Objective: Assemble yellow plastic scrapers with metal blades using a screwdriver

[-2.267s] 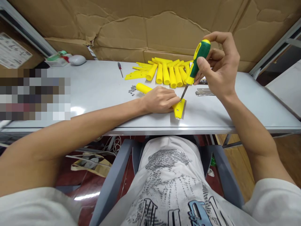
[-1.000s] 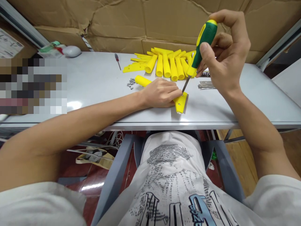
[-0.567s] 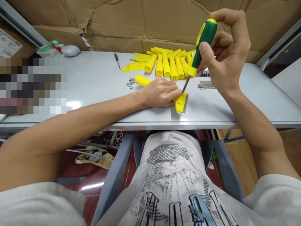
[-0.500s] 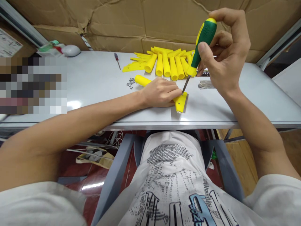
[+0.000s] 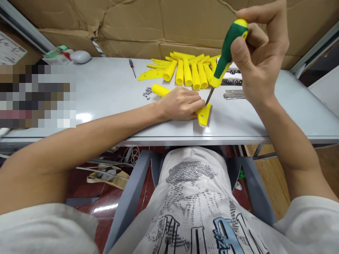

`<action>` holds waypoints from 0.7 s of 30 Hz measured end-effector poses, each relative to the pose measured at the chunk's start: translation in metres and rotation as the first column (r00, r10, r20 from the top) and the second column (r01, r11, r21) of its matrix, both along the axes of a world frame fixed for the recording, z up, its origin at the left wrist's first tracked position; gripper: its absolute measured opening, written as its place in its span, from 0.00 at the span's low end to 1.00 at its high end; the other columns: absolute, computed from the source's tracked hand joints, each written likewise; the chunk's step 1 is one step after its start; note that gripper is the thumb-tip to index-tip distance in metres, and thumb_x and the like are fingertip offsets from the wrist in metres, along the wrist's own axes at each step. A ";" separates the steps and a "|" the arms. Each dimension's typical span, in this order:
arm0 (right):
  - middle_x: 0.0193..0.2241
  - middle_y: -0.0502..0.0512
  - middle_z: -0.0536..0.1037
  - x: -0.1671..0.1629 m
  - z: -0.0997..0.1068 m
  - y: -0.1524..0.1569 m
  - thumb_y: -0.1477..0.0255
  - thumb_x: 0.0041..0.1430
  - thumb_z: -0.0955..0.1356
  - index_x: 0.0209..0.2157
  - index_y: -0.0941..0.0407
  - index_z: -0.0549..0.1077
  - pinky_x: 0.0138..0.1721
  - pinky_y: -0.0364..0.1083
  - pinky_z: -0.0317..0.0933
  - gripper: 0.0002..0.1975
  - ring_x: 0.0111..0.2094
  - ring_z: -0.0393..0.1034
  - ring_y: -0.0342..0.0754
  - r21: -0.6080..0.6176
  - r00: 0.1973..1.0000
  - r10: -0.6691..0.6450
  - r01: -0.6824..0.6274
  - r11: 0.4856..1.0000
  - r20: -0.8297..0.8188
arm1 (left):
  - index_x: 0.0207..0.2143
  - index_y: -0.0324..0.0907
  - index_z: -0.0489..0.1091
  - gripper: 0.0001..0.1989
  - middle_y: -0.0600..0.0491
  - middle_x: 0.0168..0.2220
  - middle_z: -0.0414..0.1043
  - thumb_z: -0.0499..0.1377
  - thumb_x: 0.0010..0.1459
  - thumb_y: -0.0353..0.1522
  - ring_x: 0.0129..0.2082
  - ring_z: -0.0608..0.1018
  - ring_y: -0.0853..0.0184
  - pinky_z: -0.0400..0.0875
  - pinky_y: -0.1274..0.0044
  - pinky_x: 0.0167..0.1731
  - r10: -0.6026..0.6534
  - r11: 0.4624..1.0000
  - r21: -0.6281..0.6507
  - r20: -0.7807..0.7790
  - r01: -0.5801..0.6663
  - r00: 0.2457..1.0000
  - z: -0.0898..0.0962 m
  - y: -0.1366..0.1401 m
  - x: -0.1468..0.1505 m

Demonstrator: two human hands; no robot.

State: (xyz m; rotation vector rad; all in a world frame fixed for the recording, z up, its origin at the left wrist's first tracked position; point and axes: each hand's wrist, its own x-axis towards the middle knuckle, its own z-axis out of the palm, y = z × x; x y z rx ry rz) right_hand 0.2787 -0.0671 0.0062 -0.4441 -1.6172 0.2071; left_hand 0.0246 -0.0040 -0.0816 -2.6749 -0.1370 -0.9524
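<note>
- Head view: the bare left hand (image 5: 181, 105) is clasping a yellow plastic tool (image 5: 203, 115) with flared head, holding it against the glossy white tabletop (image 5: 106, 86);
- the bare right hand (image 5: 265, 49) is pinching a green-and-yellow screwdriver (image 5: 229, 51) between thumb and fingers; its steel tip is touching the flared head;
- small silver screws (image 5: 147, 93) are lying beside the tool's tubular end.

Holds a yellow tube-handled piece (image 5: 203, 116) down on a pale table (image 5: 111, 81) with the left-hand grip (image 5: 181, 104), and clasps a green-and-yellow screwdriver (image 5: 229, 51) in the right-hand grip (image 5: 262, 56), tilted, with its tip at the flat yellow head, near the left forefinger. Also seen: loose screws (image 5: 147, 92) beside the tube's far end, similar yellow pieces (image 5: 187, 72) behind, a small screwdriver (image 5: 132, 67) at left, and metal strips (image 5: 234, 94) at right.
</note>
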 end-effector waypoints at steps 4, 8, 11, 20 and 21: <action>0.56 0.51 0.90 0.000 0.002 -0.004 0.46 0.82 0.77 0.58 0.41 0.82 0.49 0.56 0.89 0.16 0.53 0.89 0.57 -0.118 0.993 -0.091 0.099 0.988 0.071 | 0.42 0.47 0.76 0.21 0.53 0.30 0.76 0.54 0.92 0.42 0.29 0.82 0.60 0.77 0.67 0.36 -0.018 0.999 0.027 0.014 0.018 1.000 0.002 -0.002 0.000; 0.53 0.47 0.87 0.007 -0.003 0.023 0.22 0.71 0.78 0.53 0.40 0.71 0.54 0.57 0.92 0.38 0.49 0.91 0.55 -0.058 0.994 -0.106 0.105 0.993 -0.003 | 0.42 0.46 0.74 0.18 0.55 0.29 0.73 0.55 0.91 0.38 0.27 0.79 0.63 0.69 0.72 0.32 -0.058 0.991 0.122 0.018 0.055 0.998 0.007 -0.004 0.000; 0.43 0.44 0.84 0.013 -0.010 0.047 0.23 0.74 0.78 0.53 0.38 0.80 0.36 0.50 0.85 0.34 0.34 0.82 0.47 0.133 0.996 -0.068 0.075 0.988 -0.051 | 0.41 0.45 0.74 0.18 0.56 0.28 0.72 0.55 0.90 0.36 0.27 0.78 0.63 0.66 0.73 0.31 -0.024 0.987 0.161 -0.005 0.025 1.000 0.009 -0.004 0.000; 0.47 0.43 0.87 0.006 -0.011 0.049 0.28 0.70 0.84 0.49 0.40 0.80 0.36 0.49 0.87 0.33 0.38 0.87 0.49 0.122 0.992 0.015 0.000 0.993 -0.127 | 0.42 0.46 0.74 0.16 0.55 0.29 0.74 0.56 0.89 0.34 0.27 0.78 0.62 0.64 0.72 0.31 -0.013 0.988 0.155 -0.026 0.016 1.000 0.011 -0.007 -0.001; 0.45 0.43 0.86 0.006 -0.010 0.047 0.30 0.71 0.84 0.49 0.38 0.83 0.34 0.48 0.84 0.30 0.35 0.85 0.47 0.132 0.990 0.030 -0.011 0.991 -0.140 | 0.41 0.46 0.74 0.16 0.55 0.29 0.75 0.56 0.90 0.34 0.27 0.79 0.62 0.64 0.72 0.31 -0.017 0.988 0.152 -0.027 0.021 0.999 0.011 -0.007 -0.001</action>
